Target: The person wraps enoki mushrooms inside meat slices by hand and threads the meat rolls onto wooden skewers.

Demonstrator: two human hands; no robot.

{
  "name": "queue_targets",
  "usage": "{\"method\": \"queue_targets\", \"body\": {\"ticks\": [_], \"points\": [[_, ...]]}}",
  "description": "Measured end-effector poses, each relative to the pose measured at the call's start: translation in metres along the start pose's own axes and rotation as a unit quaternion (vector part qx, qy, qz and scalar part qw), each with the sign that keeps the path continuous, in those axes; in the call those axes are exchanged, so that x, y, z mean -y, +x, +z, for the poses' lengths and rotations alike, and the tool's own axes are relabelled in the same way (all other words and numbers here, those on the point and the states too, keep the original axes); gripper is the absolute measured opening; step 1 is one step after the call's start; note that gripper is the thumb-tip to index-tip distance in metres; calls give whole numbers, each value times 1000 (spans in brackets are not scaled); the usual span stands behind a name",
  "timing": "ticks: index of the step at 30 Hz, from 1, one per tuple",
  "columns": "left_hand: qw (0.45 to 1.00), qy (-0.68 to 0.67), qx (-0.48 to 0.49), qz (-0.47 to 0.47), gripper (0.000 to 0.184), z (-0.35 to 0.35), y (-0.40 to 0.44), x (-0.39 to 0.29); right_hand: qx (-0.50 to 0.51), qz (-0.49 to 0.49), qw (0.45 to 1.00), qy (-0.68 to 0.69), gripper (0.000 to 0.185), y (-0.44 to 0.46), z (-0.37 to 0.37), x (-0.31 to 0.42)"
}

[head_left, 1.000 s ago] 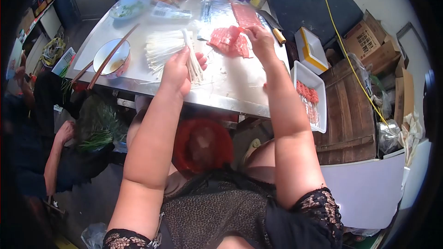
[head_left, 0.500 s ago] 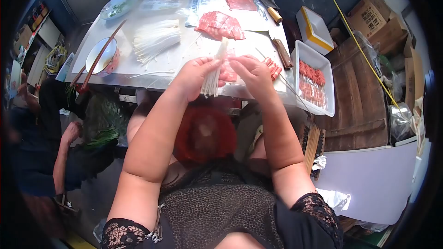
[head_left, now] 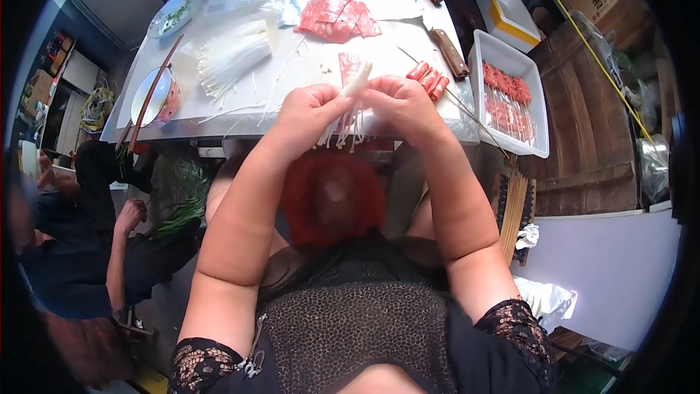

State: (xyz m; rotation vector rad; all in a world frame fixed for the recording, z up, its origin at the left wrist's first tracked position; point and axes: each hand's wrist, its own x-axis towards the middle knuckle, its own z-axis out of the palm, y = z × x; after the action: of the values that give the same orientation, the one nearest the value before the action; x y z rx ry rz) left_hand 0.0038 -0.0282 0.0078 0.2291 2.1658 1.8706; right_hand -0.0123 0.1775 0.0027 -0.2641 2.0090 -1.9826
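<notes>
A small bunch of enoki mushrooms (head_left: 357, 82) is held at the table's front edge, root end up and tilted right, caps hanging down. My left hand (head_left: 315, 113) is closed around it from the left. From the right, my right hand (head_left: 403, 108) pinches the same bunch with its fingertips. Behind the hands lies a thin meat slice (head_left: 350, 63), partly hidden by them. Red meat rolls (head_left: 429, 80) on a skewer lie just beyond my right hand. A larger heap of enoki (head_left: 235, 60) rests at left, and a pile of meat slices (head_left: 337, 20) farther back.
A wooden-handled knife (head_left: 449, 52) lies at the table's right edge. Beside it stands a white bin (head_left: 541, 113) with meat skewers. At left are a bowl (head_left: 151, 102) with chopsticks (head_left: 157, 91) across it and a plate of greens (head_left: 173, 17). Another person's hand (head_left: 131, 215) is at far left.
The enoki bunch has tilted further right, and my right fingers have closed in on it. The whole view has shifted slightly, with the table higher in the picture.
</notes>
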Motion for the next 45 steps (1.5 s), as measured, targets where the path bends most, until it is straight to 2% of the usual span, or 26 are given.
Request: {"method": "queue_targets", "body": {"ticks": [5, 12, 18, 20, 21, 22, 24, 25, 26, 28, 29, 30, 31, 32, 33, 34, 35, 36, 37, 38, 41, 43, 45], "points": [[999, -23, 32, -10, 20, 0, -3, 2, -7, -7, 1000, -4, 23, -11, 6, 10], [998, -61, 15, 11, 21, -2, -4, 5, 0, 31, 999, 16, 22, -11, 1, 5], [997, 31, -72, 27, 21, -21, -1, 0, 4, 31, 999, 8, 19, -17, -7, 6], [955, 198, -197, 97, 22, -43, 7, 11, 5, 19, 1000, 23, 18, -18, -11, 5], [933, 259, -233, 96, 24, -49, 5, 4, 5, 8, 999, 39, 17, -18, -12, 4], [932, 259, -233, 96, 24, -57, 6, 7, 5, 7, 999, 39, 17, -18, -12, 2], [820, 459, -294, 173, 25, -68, 7, 10, -28, -113, 988, 103, 14, -16, -12, -3], [846, 450, -271, 84, 26, -67, 4, 5, -8, -120, 987, 105, 14, -18, -18, -3], [846, 451, -271, 84, 26, -62, 3, 6, -8, -121, 987, 105, 14, -18, -18, -2], [747, 536, -313, 238, 29, -51, 2, 5, -35, -258, 965, 9, 14, -20, -13, 3], [746, 537, -313, 239, 29, -42, 1, 4, -5, -236, 972, 1, 14, -21, -16, 4], [847, 390, -246, 263, 33, -27, -2, -3, -4, -237, 972, 2, 14, -20, -15, 2], [917, 229, -170, 277, 37, -13, -6, -9, -10, -271, 962, -21, 14, -18, -13, -2], [962, 130, -75, 227, 39, -1, -12, -13, -15, -303, 952, -44, 15, -17, -11, -5], [985, -19, -29, 168, 36, 13, -12, -6, -7, -286, 957, -44, 16, -18, -10, -6], [980, -168, 18, 105, 33, 21, -10, 0, -5, -286, 957, -45, 16, -19, -9, -5], [980, -169, 16, 106, 33, 20, -10, 0, -25, -296, 947, -126, 17, -19, -9, -4], [976, -204, 64, 39, 31, 20, -9, -1, -45, -304, 929, -206, 17, -20, -9, -3], [965, -236, 113, -29, 29, 19, -9, -2, -48, -304, 921, -240, 20, -21, -8, -2], [965, -236, 113, -29, 29, 19, -8, -2, -48, -304, 921, -240, 20, -21, -8, -3], [979, -181, 72, -52, 28, 18, -6, -3, -39, -295, 928, -224, 21, -20, -9, -5], [967, -222, 97, -72, 28, 18, -8, -7, -8, -247, 968, -50, 21, -21, -10, -3], [967, -225, 93, -81, 26, 22, -9, -7, 0, -249, 968, -27, 19, -20, -10, -7]]}}
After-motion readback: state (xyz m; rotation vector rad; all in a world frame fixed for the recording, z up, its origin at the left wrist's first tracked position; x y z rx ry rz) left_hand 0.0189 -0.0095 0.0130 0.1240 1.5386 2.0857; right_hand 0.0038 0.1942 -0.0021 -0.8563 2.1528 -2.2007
